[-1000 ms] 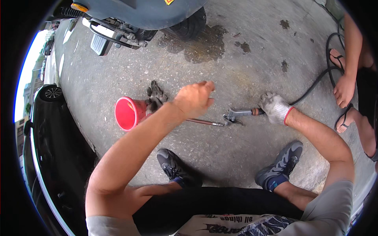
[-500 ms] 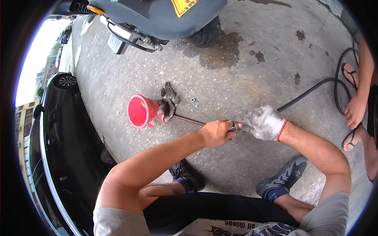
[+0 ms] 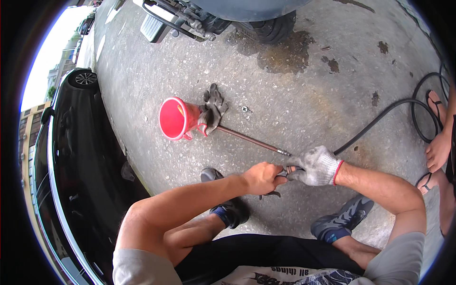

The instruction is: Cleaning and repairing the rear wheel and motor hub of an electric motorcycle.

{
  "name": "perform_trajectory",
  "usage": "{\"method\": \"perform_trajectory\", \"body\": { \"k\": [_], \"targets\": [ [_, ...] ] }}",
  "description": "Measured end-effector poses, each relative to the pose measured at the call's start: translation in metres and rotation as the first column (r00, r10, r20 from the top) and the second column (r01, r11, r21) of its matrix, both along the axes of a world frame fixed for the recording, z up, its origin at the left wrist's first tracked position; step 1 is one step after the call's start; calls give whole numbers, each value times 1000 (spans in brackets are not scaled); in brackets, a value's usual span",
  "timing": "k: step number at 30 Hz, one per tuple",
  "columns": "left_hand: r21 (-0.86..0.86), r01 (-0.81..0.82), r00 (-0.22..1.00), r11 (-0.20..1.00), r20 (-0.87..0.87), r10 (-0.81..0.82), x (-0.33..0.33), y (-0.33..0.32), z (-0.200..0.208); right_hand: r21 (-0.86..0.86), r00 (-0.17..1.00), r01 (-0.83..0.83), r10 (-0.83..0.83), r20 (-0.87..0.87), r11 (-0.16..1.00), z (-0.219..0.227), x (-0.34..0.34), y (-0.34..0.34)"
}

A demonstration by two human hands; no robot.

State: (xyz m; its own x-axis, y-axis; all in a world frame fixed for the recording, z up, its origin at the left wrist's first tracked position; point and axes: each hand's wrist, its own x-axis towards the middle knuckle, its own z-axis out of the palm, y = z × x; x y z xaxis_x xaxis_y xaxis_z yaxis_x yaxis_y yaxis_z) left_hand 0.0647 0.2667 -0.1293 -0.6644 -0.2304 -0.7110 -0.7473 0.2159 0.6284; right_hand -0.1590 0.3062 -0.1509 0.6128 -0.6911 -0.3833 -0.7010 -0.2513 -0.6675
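Observation:
My bare left hand (image 3: 263, 178) is closed around a small fitting, mostly hidden by the fingers. A dark curved lever (image 3: 270, 194) sticks out below it. My right hand (image 3: 316, 166), in a dirty white knitted glove with a red cuff, grips the end of a black hose (image 3: 375, 121). A brass-coloured connector (image 3: 291, 169) shows between the two hands. Just beyond them a thin brownish rod (image 3: 251, 140) with a metal tip lies on the concrete. Its far end goes under a grimy grey glove (image 3: 216, 107), which touches a red plastic bucket (image 3: 173, 118) tipped on its side.
A small metal piece (image 3: 245, 109) lies right of the loose glove. A scooter's rear wheel (image 3: 273, 28) stands ahead, beside a wet stain (image 3: 289, 52). A black car (image 3: 80, 166) is parked on the left. Another person's hand (image 3: 438, 152) and sandalled feet are at the right, near hose loops.
My joined hands have come nearer to me, apart from the rod, whose metal tip now shows. The curved lever has come into sight below my left hand. The view has shifted too.

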Motion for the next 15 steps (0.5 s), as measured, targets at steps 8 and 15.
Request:
{"method": "perform_trajectory", "body": {
  "k": [8, 15],
  "targets": [
    [-397, 173, 977, 901, -44, -207, 32, -15, -20, 176, 963, 89, -39, -267, 980, -3, 3, -13],
    [-667, 292, 949, 685, 111, -297, 22, -45, -52, -54, 956, 168, -176, -233, 984, 5, -14, -26]
  ]
}}
